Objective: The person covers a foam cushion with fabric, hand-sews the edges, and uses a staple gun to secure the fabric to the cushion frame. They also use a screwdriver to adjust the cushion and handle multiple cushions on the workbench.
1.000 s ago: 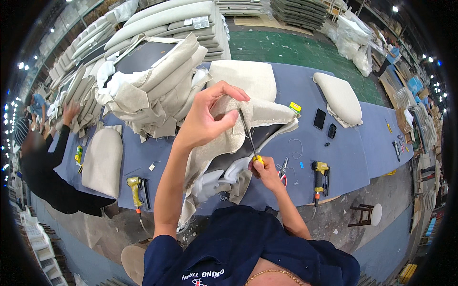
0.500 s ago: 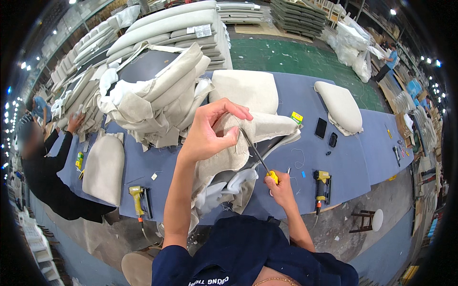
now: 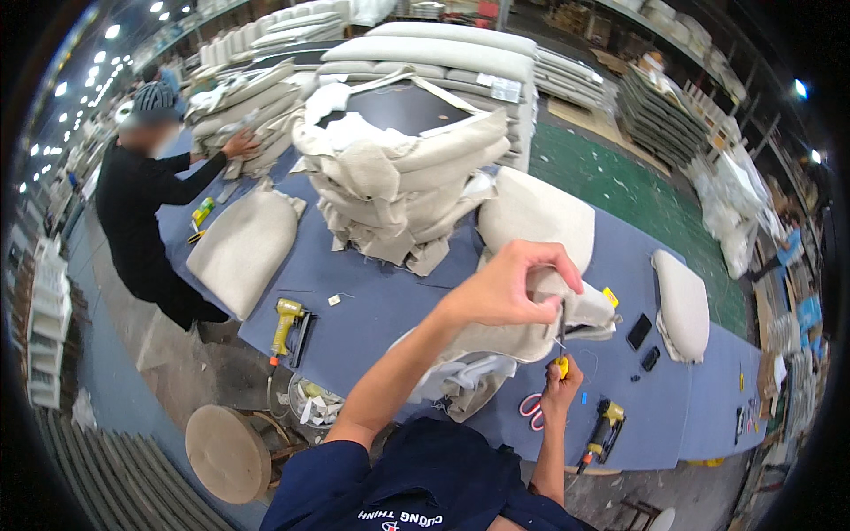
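At the table's front, my left hand [image 3: 522, 288] curls its thumb and fingers around the beige fabric at the upper part of a seat cushion [image 3: 500, 341]. My right hand [image 3: 560, 394] grips a screwdriver [image 3: 563, 365] by its yellow handle. Its slim dark shaft points up to the fabric beside my left thumb; the tip is hidden. White padding [image 3: 469, 372] shows at the cushion's near side. Red-handled scissors [image 3: 531, 410] lie on the table, left of my right hand.
Staple guns lie right [image 3: 604, 434] and left [image 3: 289, 331]. A pile of unfinished cushions [image 3: 398, 168] stands behind my left arm. Finished cushions [image 3: 536, 212] lie around. A phone [image 3: 638, 331] and black case [image 3: 651, 357] are right. A co-worker [image 3: 146, 212] handles cushions far left. A stool [image 3: 226, 453] stands near left.
The view has swung left, so the scene shifts right. The screwdriver now stands more upright. My left hand still holds the fabric, and the scissors have come into sight.
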`<move>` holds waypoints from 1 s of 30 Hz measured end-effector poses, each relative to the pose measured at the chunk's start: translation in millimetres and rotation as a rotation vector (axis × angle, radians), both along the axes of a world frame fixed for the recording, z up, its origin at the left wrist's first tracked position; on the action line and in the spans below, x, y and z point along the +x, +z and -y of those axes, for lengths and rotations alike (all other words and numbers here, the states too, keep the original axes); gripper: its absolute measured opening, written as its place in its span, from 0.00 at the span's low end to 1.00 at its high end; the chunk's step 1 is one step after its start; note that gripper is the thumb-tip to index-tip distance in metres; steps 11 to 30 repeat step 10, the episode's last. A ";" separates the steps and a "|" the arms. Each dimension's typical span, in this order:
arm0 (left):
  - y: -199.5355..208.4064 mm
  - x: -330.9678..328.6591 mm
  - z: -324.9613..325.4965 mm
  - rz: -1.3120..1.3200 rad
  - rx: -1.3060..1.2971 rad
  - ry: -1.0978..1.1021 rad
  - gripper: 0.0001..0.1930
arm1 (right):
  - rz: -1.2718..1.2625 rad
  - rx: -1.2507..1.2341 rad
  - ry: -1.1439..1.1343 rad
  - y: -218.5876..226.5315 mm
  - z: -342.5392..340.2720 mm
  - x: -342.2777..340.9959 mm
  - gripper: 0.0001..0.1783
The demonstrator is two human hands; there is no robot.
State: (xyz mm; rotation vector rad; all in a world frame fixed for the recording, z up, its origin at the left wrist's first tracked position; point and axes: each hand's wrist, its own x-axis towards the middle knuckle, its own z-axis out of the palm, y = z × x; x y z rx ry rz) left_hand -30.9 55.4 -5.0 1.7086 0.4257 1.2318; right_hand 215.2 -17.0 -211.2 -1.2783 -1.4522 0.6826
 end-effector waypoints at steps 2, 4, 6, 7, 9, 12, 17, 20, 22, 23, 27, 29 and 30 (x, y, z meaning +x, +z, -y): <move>1.3 -0.1 4.2 -0.029 -0.019 0.031 0.12 | -0.147 -0.152 0.220 -13.7 -2.7 2.5 0.43; -1.5 3.1 3.2 -0.049 -0.016 0.008 0.12 | -0.264 -0.198 0.364 -20.8 -0.6 -5.6 0.44; -2.9 4.6 2.1 -0.068 0.017 0.001 0.11 | -0.361 -0.222 0.422 -27.4 1.6 -18.7 0.44; -1.1 4.1 3.7 -0.082 0.014 0.011 0.11 | -0.344 -0.171 0.331 -28.3 1.0 -23.2 0.44; 6.8 -0.2 7.4 -0.126 0.007 0.029 0.11 | -0.325 -0.064 0.150 -33.9 -2.5 -35.8 0.45; -2.3 2.8 3.6 -0.073 -0.003 0.009 0.12 | -0.305 -0.109 0.120 -39.8 -7.3 -35.6 0.45; -2.3 2.8 3.6 -0.073 -0.003 0.009 0.12 | -0.305 -0.109 0.120 -39.8 -7.3 -35.6 0.45; -2.3 2.8 3.6 -0.073 -0.003 0.009 0.12 | -0.305 -0.109 0.120 -39.8 -7.3 -35.6 0.45; -2.3 2.8 3.6 -0.073 -0.003 0.009 0.12 | -0.305 -0.109 0.120 -39.8 -7.3 -35.6 0.45; -2.3 2.8 3.6 -0.073 -0.003 0.009 0.12 | -0.305 -0.109 0.120 -39.8 -7.3 -35.6 0.45; -2.3 2.8 3.6 -0.073 -0.003 0.009 0.12 | -0.305 -0.109 0.120 -39.8 -7.3 -35.6 0.45; -2.3 2.8 3.6 -0.073 -0.003 0.009 0.12 | -0.305 -0.109 0.120 -39.8 -7.3 -35.6 0.45; -2.3 2.8 3.6 -0.073 -0.003 0.009 0.12 | -0.305 -0.109 0.120 -39.8 -7.3 -35.6 0.45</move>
